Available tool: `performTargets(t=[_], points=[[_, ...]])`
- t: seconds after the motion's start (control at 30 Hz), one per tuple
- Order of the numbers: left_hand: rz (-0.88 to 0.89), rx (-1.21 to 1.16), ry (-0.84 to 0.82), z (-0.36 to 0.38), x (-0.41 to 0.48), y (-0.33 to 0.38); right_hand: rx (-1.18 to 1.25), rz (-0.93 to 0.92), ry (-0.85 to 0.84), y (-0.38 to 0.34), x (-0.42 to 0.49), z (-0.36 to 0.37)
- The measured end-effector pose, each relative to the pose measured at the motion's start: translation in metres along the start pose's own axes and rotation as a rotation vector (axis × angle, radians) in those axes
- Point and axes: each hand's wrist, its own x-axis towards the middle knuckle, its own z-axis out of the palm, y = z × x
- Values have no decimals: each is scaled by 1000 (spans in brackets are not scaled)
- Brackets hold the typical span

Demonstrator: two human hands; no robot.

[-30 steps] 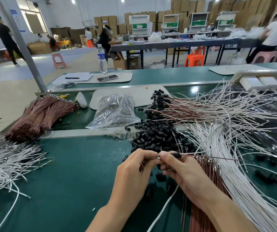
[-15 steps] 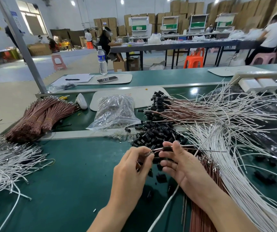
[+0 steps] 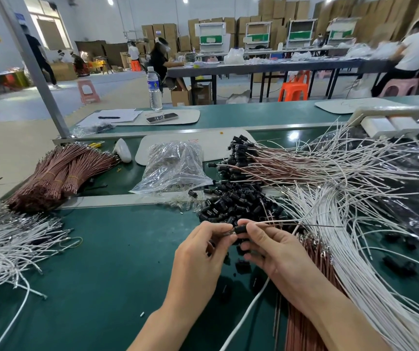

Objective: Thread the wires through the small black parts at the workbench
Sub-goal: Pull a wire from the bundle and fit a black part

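Left hand: fingers curled, thumb and fingertips pinching the near end of the wires.
Right hand: thumb and curled fingers clamped on the small black part, fingertips almost meeting the left hand's.
Small black part: held just above the workbench, between the two sets of fingertips, with the wires running out of it to the right.
Hidden: the wire tips vanish inside the left fingers, so how far they pass through the part cannot be told. The right forearm covers part of the brown wires, which the bottom edge cuts off.
Changed: half a second ago the part sat further right along the wires under a raised right forefinger. It now lies closer to the left fingertips and the forefinger is down. A person in black has come out from behind the post.
Surface: green mat. Just beyond the hands is a heap of loose black parts, with fanned white wires to the right and a white bundle to the left.
Further back: tied brown bundles, a clear plastic bag, and finished wires with black ends.
Far bench: a water bottle.
Room: an orange stool, seated workers, blurred, and stacked cardboard boxes.
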Motion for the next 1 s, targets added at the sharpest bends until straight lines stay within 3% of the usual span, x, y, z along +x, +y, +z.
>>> performTargets(t=[0.27,0.5,0.67,0.8,1.0], points=[[-60,-134,-21,0,1,-2,1,7,-20,3,1,-1],[-38,-55,-1,0,3,0,-8,-83,116,-1,0,1],[-126,52,-91,0,1,2,-100,-153,184,1,0,2],[-59,202,-184,2,2,11,-205,-170,138,4,0,4],[-65,181,-108,-2,1,12,-135,-90,27,6,2,5]])
